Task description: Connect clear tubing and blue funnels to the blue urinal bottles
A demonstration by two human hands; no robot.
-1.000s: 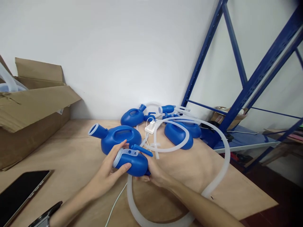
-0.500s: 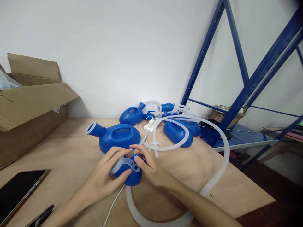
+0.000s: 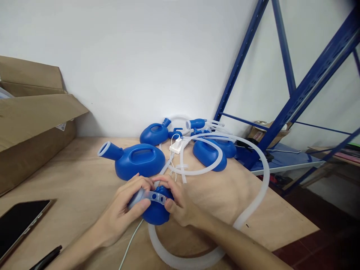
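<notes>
Both my hands hold a rounded blue plastic piece (image 3: 155,216) low over the table. My left hand (image 3: 120,210) is closed round its left side, at the whitish translucent cap (image 3: 136,198), with the thumb against the piece. A translucent strap (image 3: 150,195) with holes runs from the cap across the top. At the strap's right end, my right hand (image 3: 181,202) is closed, thumb beside the last hole and fingers curled over the blue knob. A translucent hose (image 3: 180,258) loops below the hands. Just behind them lies a blue urinal bottle (image 3: 140,163) with a white-rimmed spout.
More blue bottles (image 3: 209,155) and coiled hoses lie farther back, around a white plug adapter (image 3: 176,145). On the left are a cardboard box (image 3: 33,123), a phone (image 3: 22,228) and a black pen (image 3: 46,258). A blue metal rack (image 3: 295,101) stands at right.
My right thumb has moved from the blue knob to the strap's end. The strap now lies straighter, and the blue piece has turned slightly. The whole view has shifted a little.
</notes>
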